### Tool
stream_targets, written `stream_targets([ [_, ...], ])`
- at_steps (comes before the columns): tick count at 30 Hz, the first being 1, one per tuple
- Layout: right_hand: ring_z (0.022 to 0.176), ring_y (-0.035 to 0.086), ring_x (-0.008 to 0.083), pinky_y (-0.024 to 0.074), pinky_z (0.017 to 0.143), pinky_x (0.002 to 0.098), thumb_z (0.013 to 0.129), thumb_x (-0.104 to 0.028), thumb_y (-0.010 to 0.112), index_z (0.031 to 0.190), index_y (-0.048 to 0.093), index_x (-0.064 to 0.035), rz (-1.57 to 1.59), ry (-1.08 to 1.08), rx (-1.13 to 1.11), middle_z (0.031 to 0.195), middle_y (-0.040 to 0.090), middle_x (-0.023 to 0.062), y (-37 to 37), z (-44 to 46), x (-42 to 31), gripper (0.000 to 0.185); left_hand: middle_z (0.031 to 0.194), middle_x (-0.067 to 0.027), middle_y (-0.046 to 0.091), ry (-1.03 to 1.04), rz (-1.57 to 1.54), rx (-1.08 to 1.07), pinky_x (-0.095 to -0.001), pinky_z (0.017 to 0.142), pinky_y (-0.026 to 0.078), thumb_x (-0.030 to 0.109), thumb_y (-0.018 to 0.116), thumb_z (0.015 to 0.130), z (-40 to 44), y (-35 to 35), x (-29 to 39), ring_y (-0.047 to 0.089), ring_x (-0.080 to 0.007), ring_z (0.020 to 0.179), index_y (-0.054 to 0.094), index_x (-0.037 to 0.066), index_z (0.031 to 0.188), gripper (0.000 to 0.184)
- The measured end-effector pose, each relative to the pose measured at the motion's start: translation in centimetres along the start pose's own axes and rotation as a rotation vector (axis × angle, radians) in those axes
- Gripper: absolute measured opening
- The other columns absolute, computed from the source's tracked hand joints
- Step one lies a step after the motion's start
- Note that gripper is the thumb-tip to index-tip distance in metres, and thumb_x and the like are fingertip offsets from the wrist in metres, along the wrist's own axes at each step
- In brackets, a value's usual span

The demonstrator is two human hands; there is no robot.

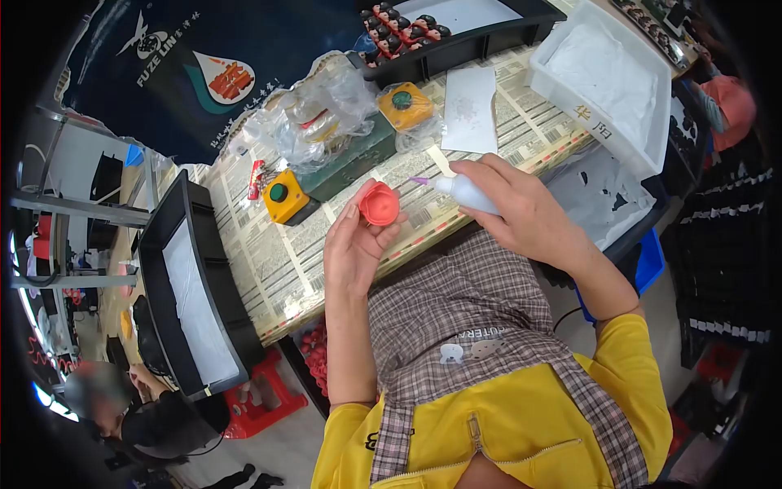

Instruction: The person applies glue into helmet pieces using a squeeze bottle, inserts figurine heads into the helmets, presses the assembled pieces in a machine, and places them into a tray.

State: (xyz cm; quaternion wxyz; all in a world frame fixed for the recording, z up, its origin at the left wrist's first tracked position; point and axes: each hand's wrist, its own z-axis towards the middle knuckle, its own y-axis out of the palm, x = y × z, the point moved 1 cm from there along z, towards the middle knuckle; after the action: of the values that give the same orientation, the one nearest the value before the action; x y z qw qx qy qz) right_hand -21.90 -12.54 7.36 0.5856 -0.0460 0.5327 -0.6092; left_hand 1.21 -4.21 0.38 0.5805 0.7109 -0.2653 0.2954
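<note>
My left hand [358, 239] holds a small red cup-shaped piece [380, 204] between its fingers, the hollow side facing up. In my right hand [521, 205] is a pale squeeze bottle [468, 194], lying nearly level. Its thin purple tip [419, 180] points at the red piece, a short gap away from it. Both hands are above the front part of the patterned table [305, 273]. Behind them stands a green box [346, 159] with yellow button housings at its ends, one with a green button [278, 193].
Crumpled clear plastic [314, 114] covers part of the green box. A white card [470, 110] lies behind my right hand. Black trays flank the left [195, 285] and back [468, 50]; a white bin [603, 90] stands right. Another person [163, 416] is at lower left.
</note>
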Motion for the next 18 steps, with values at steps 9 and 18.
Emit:
stream_targets([
  [9, 0.065, 0.064, 0.0268, 0.0509, 0.055, 0.0347, 0.072, -0.009, 0.07, 0.105, 0.056, 0.0067, -0.293, -0.166, -0.2, 0.08, 0.059, 0.0131, 0.3, 1.4, -3.2, 0.039, 0.124, -0.0201, 0.055, 0.089, 0.029, 0.023, -0.0368, 0.082, 0.057, 0.023, 0.046, 0.098, -0.8, 0.3, 0.7, 0.063, -0.0332, 0.103, 0.041, -0.007, 0.133, 0.046],
  [18, 0.052, 0.063, 0.0225, 0.0493, 0.044, 0.0307, 0.065, -0.004, 0.065, 0.083, 0.053, 0.004, -0.368, -0.267, -0.129, 0.065, 0.058, 0.0105, 1.3, 2.4, -3.9, 0.023, 0.122, -0.0183, 0.057, 0.126, 0.052, 0.027, -0.0361, 0.08, 0.058, 0.023, 0.049, 0.097, -1.4, 0.7, 1.5, 0.063, -0.0308, 0.102, 0.043, -0.006, 0.132, 0.046],
])
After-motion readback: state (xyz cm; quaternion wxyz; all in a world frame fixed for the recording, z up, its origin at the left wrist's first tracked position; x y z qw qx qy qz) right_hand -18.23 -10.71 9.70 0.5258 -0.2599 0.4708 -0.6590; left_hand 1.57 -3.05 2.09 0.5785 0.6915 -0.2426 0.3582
